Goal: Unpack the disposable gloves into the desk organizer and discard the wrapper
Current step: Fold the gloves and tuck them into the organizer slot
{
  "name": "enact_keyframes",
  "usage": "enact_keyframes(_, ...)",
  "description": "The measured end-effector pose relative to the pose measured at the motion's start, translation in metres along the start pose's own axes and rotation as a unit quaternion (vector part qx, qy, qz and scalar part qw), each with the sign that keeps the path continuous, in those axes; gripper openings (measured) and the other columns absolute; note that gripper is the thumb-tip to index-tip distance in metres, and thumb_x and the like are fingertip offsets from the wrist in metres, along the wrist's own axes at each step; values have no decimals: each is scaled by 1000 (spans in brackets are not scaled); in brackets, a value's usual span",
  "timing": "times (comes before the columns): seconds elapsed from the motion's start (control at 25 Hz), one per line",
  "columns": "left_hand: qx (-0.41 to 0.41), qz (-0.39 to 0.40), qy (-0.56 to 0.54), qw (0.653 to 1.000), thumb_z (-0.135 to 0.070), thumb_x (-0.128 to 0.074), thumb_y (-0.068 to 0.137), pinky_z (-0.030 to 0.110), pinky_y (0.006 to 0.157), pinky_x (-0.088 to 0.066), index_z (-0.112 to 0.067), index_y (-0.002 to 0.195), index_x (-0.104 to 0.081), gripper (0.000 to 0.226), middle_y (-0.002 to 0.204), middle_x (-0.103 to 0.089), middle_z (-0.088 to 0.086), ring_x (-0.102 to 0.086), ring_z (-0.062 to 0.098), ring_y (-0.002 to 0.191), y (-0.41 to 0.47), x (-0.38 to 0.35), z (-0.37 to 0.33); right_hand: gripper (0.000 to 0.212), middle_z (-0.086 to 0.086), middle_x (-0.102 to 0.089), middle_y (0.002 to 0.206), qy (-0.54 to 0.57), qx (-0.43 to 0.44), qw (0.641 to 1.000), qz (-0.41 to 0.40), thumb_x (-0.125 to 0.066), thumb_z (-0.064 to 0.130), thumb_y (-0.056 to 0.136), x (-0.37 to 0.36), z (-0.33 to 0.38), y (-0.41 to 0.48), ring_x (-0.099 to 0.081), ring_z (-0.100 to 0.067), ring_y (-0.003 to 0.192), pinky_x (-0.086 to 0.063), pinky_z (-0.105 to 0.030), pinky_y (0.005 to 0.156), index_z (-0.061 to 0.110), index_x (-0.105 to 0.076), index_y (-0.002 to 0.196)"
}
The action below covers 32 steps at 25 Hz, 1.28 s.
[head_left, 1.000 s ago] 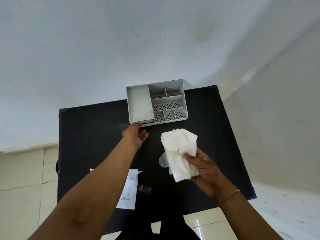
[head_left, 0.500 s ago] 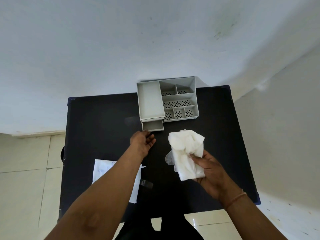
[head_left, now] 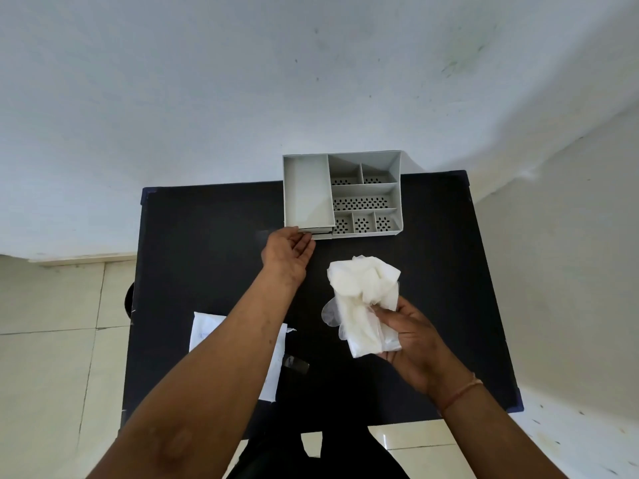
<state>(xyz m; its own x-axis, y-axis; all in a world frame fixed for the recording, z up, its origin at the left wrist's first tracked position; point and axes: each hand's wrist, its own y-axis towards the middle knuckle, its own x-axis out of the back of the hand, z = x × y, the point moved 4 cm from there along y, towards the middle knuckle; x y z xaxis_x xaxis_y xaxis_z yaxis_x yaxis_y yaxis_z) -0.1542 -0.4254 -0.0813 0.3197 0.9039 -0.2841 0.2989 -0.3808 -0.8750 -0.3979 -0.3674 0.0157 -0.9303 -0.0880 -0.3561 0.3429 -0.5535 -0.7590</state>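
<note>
A grey desk organizer (head_left: 306, 193) with several compartments stands at the far edge of the black table (head_left: 207, 236). Its small front drawer (head_left: 322, 234) sticks out only slightly. My left hand (head_left: 288, 252) reaches to that drawer, fingers apart and fingertips touching its front. My right hand (head_left: 411, 335) is shut on a crumpled bunch of white, translucent disposable gloves (head_left: 361, 299), held above the table to the right of the left hand. The white printed wrapper (head_left: 204, 330) lies flat near the front left, partly hidden under my left forearm.
A small clear scrap of plastic (head_left: 296, 363) lies beside the wrapper. The table stands against a white wall (head_left: 311, 81), with pale floor tiles (head_left: 52, 305) to its left and front. A dark round object (head_left: 128, 302) peeks out at the table's left edge.
Half a second ago the drawer stood pulled out with my left hand drawn back; now the drawer is almost fully in and my left hand touches its front. The right hand keeps the gloves.
</note>
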Motion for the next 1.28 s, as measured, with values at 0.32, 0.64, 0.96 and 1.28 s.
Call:
enact_keyframes(0.32,4,-18,86,996,-23,-77,98,44,78,-63,-8,99,-71,16,97,-67,8,-65,21,84,0,5,3,35,-14,-73,127,-8,-1,1000,0,-64,13,96,0,4,1,-70,-35,114,-61,-49,85,19,-67,130)
enact_keyframes(0.64,-5,-59,172,983,-21,-70,100,40,64,-60,-9,119,-69,22,91,-67,10,-64,20,70,-16,57,39,30,-15,-74,125,-10,-18,1000,-11,-62,13,98,1,0,4,-73,-34,108,-61,-48,82,18,-69,127)
enact_keyframes(0.96,-20,-5,241,970,-24,-64,100,57,88,-67,-18,127,-73,29,102,-85,14,-79,35,93,-37,94,33,30,-13,-74,125,-17,-60,998,-26,-67,16,95,-51,2,57,-69,-37,117,-63,-44,73,20,-69,126)
enact_keyframes(1.28,-127,-36,340,931,-28,-60,106,42,72,-67,-18,118,-77,23,96,-79,12,-73,24,79,-51,86,-8,28,-10,-73,106,-103,-69,987,-103,-57,10,98,-89,14,101,-71,-30,92,-64,-44,67,15,-64,124)
